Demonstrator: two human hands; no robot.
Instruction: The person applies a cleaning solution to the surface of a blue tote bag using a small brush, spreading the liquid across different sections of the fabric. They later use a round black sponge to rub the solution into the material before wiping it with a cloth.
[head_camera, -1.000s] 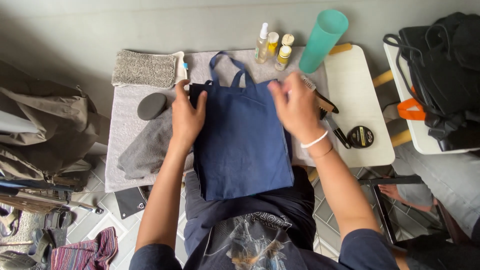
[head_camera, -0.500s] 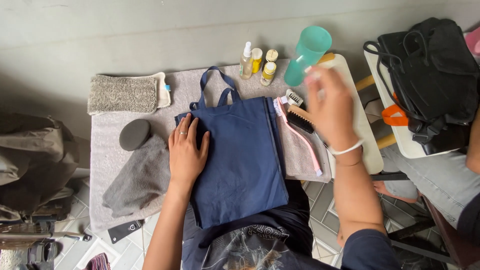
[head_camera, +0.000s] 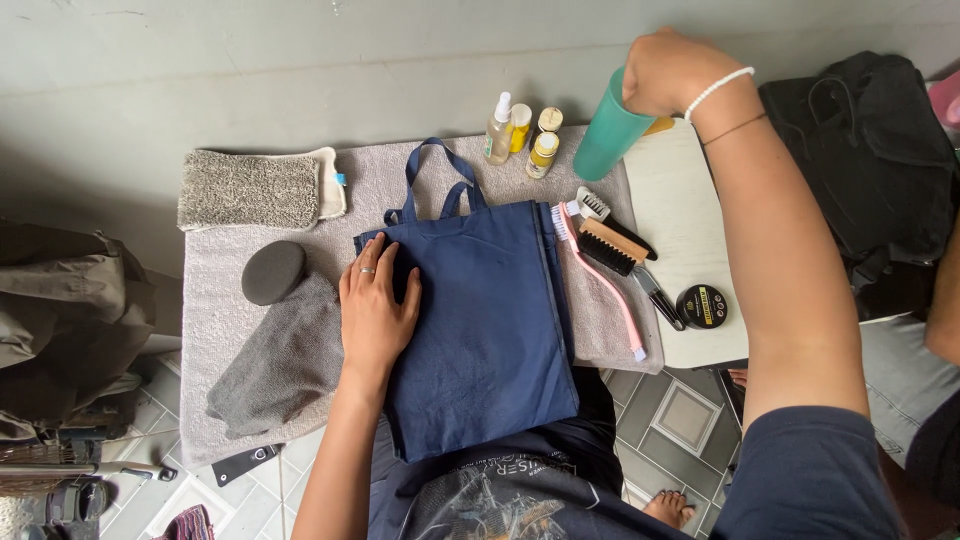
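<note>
In the head view, a dark navy fabric tote bag (head_camera: 485, 320) is lying flat on the grey towel-covered desk (head_camera: 215, 310), its long axis running from the person's lap up toward the wall, with its two loop handles pointing away from the person and its bottom edge hanging over the near edge of the desk. The left hand (head_camera: 375, 305) is pressing on the bag's left side, its fingers (head_camera: 372, 262) released and spread flat, pointing toward the handles. The right hand (head_camera: 670, 70) is reaching to the far side, its fingers clenched around the rim of a tall teal plastic cup (head_camera: 605, 140) that is tilting to the right. Just left of the cup, small yellow-and-clear bottles (head_camera: 525, 135) are standing together. A pink long-handled brush (head_camera: 595, 275) is lying just right of the bag, roughly parallel to its edge. A round dark sponge (head_camera: 272, 271) is resting left of the left hand.
</note>
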